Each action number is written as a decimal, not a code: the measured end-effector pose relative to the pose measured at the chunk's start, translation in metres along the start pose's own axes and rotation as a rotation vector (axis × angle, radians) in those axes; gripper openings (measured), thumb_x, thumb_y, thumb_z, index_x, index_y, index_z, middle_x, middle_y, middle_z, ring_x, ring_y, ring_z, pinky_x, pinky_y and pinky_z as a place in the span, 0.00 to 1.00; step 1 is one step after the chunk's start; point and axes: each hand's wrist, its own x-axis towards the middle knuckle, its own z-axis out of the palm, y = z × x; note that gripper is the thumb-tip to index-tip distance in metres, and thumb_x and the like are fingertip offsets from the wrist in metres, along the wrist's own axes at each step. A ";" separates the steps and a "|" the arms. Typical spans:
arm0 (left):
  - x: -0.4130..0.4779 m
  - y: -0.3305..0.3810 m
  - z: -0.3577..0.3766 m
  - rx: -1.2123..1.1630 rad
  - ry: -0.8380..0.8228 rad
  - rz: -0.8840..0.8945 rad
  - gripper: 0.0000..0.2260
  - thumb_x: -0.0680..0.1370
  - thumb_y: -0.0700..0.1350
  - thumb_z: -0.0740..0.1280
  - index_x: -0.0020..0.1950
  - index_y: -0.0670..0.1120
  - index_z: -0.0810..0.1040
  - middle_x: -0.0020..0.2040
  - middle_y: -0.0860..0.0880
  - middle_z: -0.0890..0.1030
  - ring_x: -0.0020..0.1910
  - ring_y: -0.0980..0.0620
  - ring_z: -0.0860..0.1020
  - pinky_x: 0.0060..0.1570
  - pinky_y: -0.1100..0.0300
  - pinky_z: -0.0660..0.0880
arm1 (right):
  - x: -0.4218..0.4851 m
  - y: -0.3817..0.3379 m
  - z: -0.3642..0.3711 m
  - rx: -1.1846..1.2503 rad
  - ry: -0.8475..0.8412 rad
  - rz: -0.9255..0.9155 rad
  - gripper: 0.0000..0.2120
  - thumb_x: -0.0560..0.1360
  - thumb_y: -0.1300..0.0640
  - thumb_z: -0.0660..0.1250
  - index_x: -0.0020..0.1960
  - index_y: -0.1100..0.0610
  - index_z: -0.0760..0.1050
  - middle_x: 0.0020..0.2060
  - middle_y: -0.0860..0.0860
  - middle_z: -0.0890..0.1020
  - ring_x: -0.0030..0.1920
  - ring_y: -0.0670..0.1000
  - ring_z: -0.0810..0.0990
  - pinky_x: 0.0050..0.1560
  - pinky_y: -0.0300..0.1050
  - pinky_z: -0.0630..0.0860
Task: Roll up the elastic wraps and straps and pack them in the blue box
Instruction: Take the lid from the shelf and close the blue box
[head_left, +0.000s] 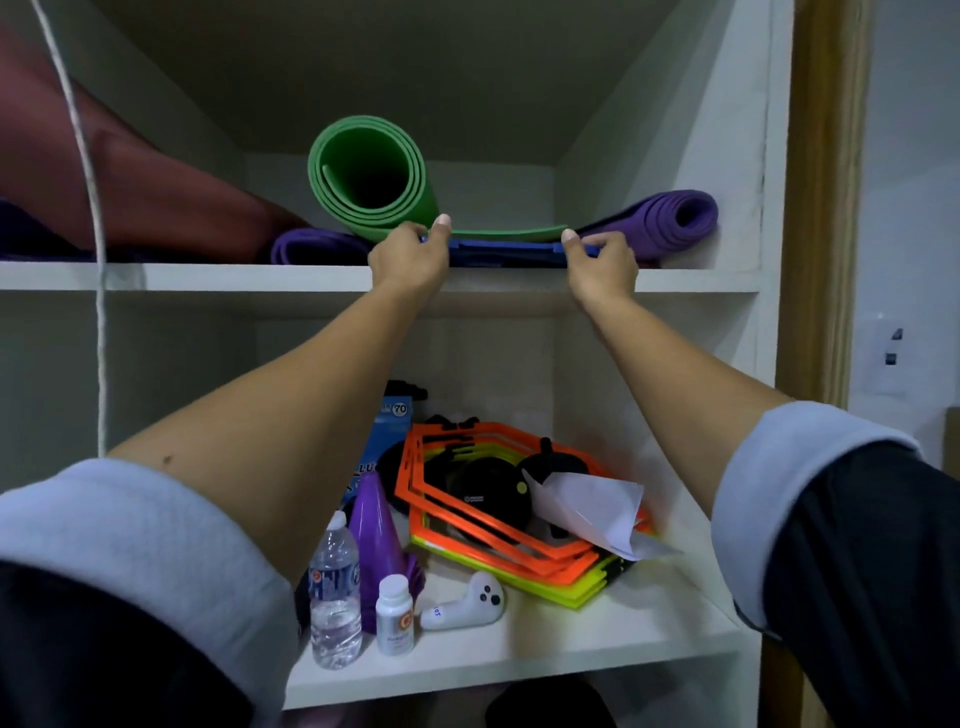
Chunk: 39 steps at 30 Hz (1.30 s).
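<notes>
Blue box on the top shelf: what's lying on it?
A rolled green mat lies on the blue box, loose end across its top. Its back and inside are hidden.

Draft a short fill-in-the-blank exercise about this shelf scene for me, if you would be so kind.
1. The left hand and the right hand both grip the blue box on the ____ of the two shelves.
2. The rolled mat lying on top of that box is ____.
3. The upper rings in the hexagonal stack are ____.
4. The water bottle stands beside a ____ cone.

Missing words: upper; green; orange; purple.
</notes>
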 end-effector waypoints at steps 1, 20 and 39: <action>-0.003 0.000 -0.001 -0.018 0.043 0.011 0.23 0.79 0.58 0.56 0.62 0.43 0.75 0.59 0.41 0.78 0.62 0.42 0.72 0.60 0.55 0.68 | -0.003 -0.001 -0.003 0.011 0.012 -0.006 0.18 0.77 0.48 0.63 0.59 0.61 0.72 0.59 0.56 0.75 0.62 0.54 0.72 0.57 0.39 0.64; -0.163 -0.036 -0.047 -0.645 0.184 -0.209 0.16 0.75 0.34 0.67 0.61 0.43 0.71 0.52 0.47 0.74 0.45 0.46 0.82 0.39 0.64 0.79 | -0.167 0.027 -0.064 0.258 -0.064 -0.127 0.27 0.67 0.54 0.75 0.63 0.58 0.72 0.59 0.57 0.76 0.57 0.50 0.77 0.62 0.44 0.75; -0.326 -0.211 -0.089 -0.698 -0.120 -0.543 0.23 0.76 0.27 0.59 0.69 0.38 0.67 0.50 0.43 0.80 0.43 0.49 0.80 0.36 0.65 0.80 | -0.303 0.149 -0.075 -0.211 -0.448 0.065 0.30 0.76 0.50 0.64 0.74 0.57 0.59 0.69 0.57 0.63 0.70 0.58 0.63 0.71 0.54 0.61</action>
